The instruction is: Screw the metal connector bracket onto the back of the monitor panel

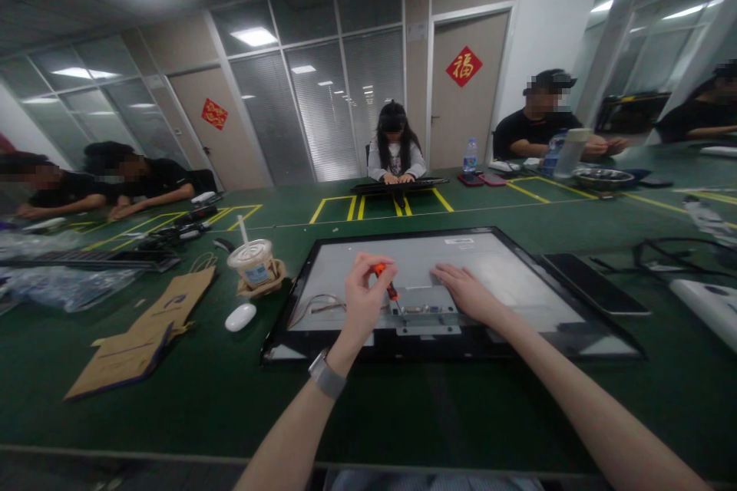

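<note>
In the head view, a monitor panel with a black frame and grey metal back lies flat on the green table before me. My left hand is closed around the orange-and-black handle of a screwdriver. The tool slants down, its tip at the left end of a metal bracket with connector ports. My right hand rests flat on the panel right of the bracket, fingers stretched out and holding nothing. Thin cables lie on the panel left of my left hand.
Left of the panel stand an iced drink cup, a white mouse and a brown paper bag. A dark phone-like slab and black glasses lie to the right. Several people sit around the table, one opposite.
</note>
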Tool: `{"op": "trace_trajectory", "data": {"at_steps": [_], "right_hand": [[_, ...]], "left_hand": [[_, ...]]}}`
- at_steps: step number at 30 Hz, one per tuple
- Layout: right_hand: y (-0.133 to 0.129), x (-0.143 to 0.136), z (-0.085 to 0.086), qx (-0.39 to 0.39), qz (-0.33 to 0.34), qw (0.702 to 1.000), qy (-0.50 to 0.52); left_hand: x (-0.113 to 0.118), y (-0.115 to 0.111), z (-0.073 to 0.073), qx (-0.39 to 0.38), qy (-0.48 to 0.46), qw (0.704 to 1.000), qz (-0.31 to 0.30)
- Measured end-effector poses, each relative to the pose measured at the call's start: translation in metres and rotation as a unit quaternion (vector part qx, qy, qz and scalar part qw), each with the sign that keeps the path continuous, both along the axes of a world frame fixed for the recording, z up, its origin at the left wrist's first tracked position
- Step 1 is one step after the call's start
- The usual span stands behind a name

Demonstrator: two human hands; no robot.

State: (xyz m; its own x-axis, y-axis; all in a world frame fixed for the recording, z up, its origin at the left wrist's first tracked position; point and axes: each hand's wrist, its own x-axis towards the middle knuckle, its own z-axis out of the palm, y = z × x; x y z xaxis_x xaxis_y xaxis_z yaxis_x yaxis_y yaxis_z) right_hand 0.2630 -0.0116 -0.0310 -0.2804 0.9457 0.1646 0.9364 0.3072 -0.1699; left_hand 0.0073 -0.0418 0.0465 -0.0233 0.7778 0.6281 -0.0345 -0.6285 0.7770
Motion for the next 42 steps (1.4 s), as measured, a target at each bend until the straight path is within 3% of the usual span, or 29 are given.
{"op": "trace_trajectory", "data": {"at_steps": [8, 18, 29, 36, 42], "right_hand": [[0.0014, 0.0, -0.0019, 0.004, -0.004, 1.0, -0.002], [0.0015, 0.0013, -0.0034, 0.011, 0.003, 1.0, -0.007], [0.0026, 0.0016, -0.0022, 0.012, -0.001, 1.0, -0.001], [0.002, 0.002, -0.0029, 0.012, 0.001, 1.0, -0.007], [0.0019, 0.0005, -0.001, 0.012, -0.002, 1.0, 0.001]], "left_hand": [[0.0013, -0.0065, 0.0049, -0.047, -0.01, 0.998, -0.041], [0.0016, 0.0013, -0.0021, 0.006, -0.002, 1.0, 0.027], [-0.0012, -0.0005, 0.0032, -0.047, -0.012, 0.997, -0.061], [0.0008, -0.0031, 0.0053, -0.019, 0.016, 0.999, -0.035], [-0.0013, -0.0009, 0.0034, -0.042, 0.011, 0.998, -0.053]]}}
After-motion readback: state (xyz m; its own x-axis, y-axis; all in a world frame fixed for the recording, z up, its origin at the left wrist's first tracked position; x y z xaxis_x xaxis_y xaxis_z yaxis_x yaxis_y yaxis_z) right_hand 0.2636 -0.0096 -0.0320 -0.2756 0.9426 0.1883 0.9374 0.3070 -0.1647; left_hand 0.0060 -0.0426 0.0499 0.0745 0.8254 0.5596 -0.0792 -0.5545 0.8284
